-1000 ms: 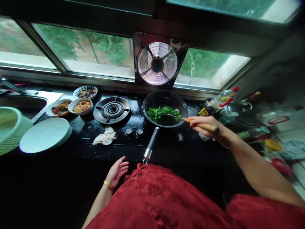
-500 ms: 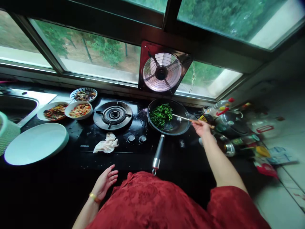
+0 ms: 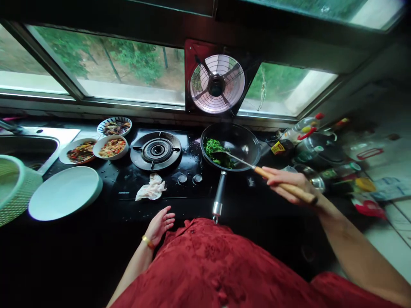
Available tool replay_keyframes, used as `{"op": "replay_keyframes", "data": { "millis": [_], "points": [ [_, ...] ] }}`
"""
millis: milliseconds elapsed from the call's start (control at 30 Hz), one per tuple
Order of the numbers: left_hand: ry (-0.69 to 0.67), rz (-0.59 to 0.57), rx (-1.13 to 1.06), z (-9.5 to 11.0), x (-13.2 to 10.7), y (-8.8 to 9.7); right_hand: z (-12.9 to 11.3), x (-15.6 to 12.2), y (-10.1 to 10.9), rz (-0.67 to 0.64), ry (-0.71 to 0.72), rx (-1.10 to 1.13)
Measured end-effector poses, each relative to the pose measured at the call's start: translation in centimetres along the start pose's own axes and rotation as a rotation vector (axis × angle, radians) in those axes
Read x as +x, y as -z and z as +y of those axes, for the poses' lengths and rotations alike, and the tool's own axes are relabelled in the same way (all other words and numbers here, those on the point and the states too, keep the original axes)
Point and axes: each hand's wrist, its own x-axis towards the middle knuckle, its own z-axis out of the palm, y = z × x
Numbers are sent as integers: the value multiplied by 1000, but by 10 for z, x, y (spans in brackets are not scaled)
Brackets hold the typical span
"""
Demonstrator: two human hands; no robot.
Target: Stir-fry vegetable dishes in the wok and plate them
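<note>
My right hand (image 3: 289,182) is closed around the wooden handle of a metal spatula (image 3: 240,161). The spatula's head is among dark green leafy vegetables (image 3: 218,149) at the left side of a black wok (image 3: 252,149). The wok sits on the right burner, its grey handle (image 3: 221,190) pointing toward my body. My left hand (image 3: 160,223) is in the air before the counter edge, fingers loosely extended and holding nothing. A crumpled white cloth (image 3: 152,189) lies just beyond it on the stove.
Three dishes of cooked food (image 3: 112,146) stand left of the bare burner (image 3: 157,149). Nearer me are a large white plate (image 3: 66,192) and a pale green basket (image 3: 13,188), by the sink (image 3: 48,149). Bottles and jars (image 3: 308,149) crowd the right side. A fan (image 3: 217,84) is mounted behind the wok.
My right hand has drawn back to the right and toward me. The spatula head has shifted nearer, and the greens are bunched at the wok's left. My view has shifted slightly.
</note>
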Motion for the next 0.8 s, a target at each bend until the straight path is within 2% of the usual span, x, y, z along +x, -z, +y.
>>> {"op": "replay_keyframes", "data": {
  "millis": [67,133,200,267,333,400,467,533,667,733,800],
  "points": [
    [2,-17,15,2,3,-2,-20,-15,3,-63,31,-59],
    [10,-30,27,2,6,-2,-34,-27,15,-101,40,-117],
    [24,-41,32,1,8,-2,-43,-32,28,-99,81,-198],
    [36,-50,28,0,10,-1,-45,-28,32,-92,129,-257],
    [40,-56,22,0,11,-1,-40,-15,21,-108,159,-261],
    [40,-54,21,0,11,0,-28,3,1,-111,168,-243],
    [35,-46,25,1,10,2,-16,20,-15,-66,160,-256],
    [29,-38,30,3,10,5,-7,34,-18,-10,155,-294],
    [18,-17,32,3,9,8,2,51,-11,103,173,-329],
    [23,-12,28,2,9,7,5,55,-17,156,192,-293],
    [30,-19,19,0,9,5,10,52,-30,148,200,-242]
  ]
}}
